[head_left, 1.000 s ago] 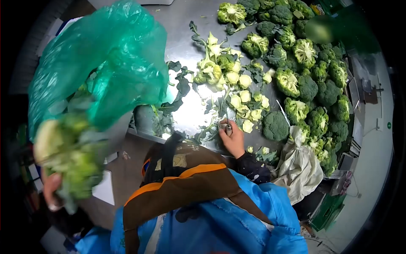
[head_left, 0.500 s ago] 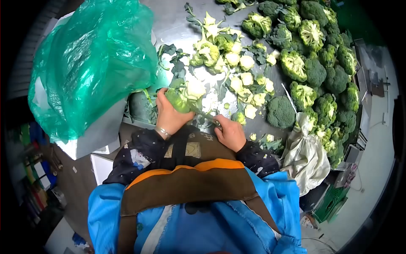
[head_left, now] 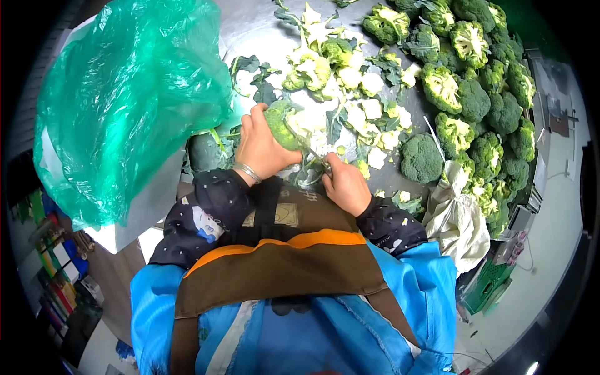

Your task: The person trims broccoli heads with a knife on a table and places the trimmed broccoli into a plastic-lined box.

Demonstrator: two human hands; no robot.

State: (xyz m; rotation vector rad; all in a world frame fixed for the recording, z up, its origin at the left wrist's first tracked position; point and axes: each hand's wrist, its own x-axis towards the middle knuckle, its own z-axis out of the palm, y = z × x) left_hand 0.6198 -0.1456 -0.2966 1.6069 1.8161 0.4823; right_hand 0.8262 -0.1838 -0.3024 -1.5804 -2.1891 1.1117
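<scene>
My left hand (head_left: 264,145) is wrapped round a head of broccoli (head_left: 281,125), its pale stem side turned to the right. In my right hand (head_left: 347,182) is a knife (head_left: 317,156), gripped by the handle, its blade reaching up and left to the broccoli's cut side. Whether the edge is inside the stem I cannot make out. Just beyond my hands, trimmed stem pieces (head_left: 373,109) and leaves (head_left: 265,92) lie scattered over the metal table (head_left: 250,31).
A large pile of broccoli heads (head_left: 473,103) covers the right side, with one separate head (head_left: 420,158) nearer me. A green plastic bag (head_left: 134,106) drapes over a white box (head_left: 140,215) on the left. A pale cloth bundle (head_left: 457,231) hangs at the right edge.
The broccoli has turned in my left hand, showing more of its green crown. My right hand has shifted slightly right with the knife, and the camera view has moved a little.
</scene>
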